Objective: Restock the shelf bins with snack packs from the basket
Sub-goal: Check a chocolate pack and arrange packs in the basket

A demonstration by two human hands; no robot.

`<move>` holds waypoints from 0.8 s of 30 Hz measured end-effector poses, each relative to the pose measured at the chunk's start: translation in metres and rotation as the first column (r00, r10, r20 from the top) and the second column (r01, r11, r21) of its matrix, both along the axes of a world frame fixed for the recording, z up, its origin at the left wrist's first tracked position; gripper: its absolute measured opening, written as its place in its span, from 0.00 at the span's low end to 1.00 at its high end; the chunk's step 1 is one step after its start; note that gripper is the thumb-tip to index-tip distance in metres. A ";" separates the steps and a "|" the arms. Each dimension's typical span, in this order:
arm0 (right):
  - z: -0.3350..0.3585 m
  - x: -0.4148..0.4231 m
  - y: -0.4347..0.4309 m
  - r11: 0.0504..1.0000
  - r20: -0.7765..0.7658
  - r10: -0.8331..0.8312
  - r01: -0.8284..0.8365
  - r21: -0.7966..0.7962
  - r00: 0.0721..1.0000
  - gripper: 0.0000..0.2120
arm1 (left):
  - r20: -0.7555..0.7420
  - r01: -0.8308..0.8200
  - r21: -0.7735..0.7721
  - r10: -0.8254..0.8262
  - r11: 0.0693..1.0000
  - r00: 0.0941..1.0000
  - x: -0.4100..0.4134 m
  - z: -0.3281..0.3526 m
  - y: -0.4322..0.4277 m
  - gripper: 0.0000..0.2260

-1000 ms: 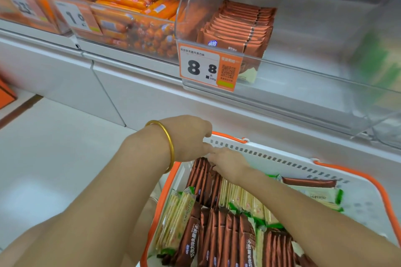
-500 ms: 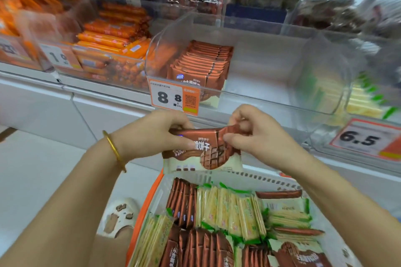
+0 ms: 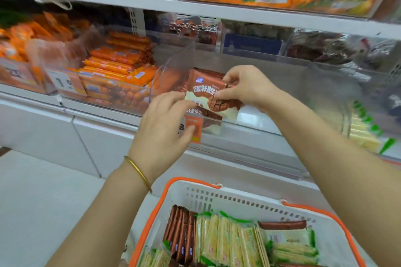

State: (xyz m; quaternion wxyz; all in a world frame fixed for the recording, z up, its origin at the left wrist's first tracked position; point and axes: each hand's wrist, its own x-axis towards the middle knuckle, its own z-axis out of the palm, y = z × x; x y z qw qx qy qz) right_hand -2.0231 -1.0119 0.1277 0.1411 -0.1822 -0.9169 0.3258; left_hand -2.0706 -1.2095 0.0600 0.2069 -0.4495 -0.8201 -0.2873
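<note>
A brown chocolate-wafer pack (image 3: pixel 208 91) hangs over the front of the clear shelf bin (image 3: pixel 288 84). My right hand (image 3: pixel 245 86) pinches its upper right edge. My left hand (image 3: pixel 162 125) touches the pack's lower left corner with its fingertips, and its thumb sits apart near the price tag (image 3: pixel 195 130). More brown packs (image 3: pixel 206 71) stand in a row behind it inside the bin. Below, the white basket with an orange rim (image 3: pixel 188 180) holds brown packs (image 3: pixel 180 234) and yellow-green packs (image 3: pixel 227 240).
To the left, a bin of orange sausage sticks (image 3: pixel 117 65) adjoins the wafer bin. A bin of yellow-green packs (image 3: pixel 364 134) lies at the right. A white shelf board (image 3: pixel 217 10) runs overhead with orange boxes on it. Pale floor (image 3: pixel 43 201) spreads at the lower left.
Both hands have lifted the brown pack from above the basket up to the wafer bin. My left hand has loosened from a grip to a fingertip touch. The view has tilted upward.
</note>
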 end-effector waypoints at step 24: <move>-0.016 0.061 -0.066 0.996 -0.320 0.017 0.013 0.093 0.947 0.09 | 0.051 0.052 -0.077 -0.048 0.996 0.998 0.012 -0.002 -0.030 0.14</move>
